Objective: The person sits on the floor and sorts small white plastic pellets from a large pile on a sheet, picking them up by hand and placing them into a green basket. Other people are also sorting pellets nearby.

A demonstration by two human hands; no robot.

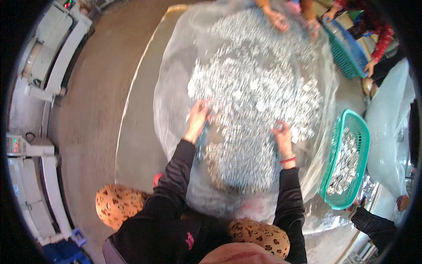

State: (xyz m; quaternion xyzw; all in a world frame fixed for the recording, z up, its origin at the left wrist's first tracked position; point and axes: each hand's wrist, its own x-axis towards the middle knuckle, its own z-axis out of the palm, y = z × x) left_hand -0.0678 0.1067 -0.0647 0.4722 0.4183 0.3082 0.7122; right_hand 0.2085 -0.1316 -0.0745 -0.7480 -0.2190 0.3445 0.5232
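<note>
A wide heap of small shiny silver pieces (239, 83), too blurred to name, lies on a clear plastic sheet (176, 75) before me. My left hand (198, 118) is at the heap's left side with its fingers curled in. A dark blue strip (201, 143) shows just below that palm; I cannot tell what it belongs to. At the right side my right hand (282, 135), a red band round its wrist, has its fingers bent over the pieces. Between my forearms a denser, greyer patch of pieces reaches toward me. What either hand grips is hidden by blur.
A teal basket (332, 193) with silver pieces stands at my right, beside a pale plastic bag (389, 127). Co-workers' hands (279, 21) reach over the far heap. Another person holds a blue tray (351, 44) at a teal basket. White machines (55, 70) line the left.
</note>
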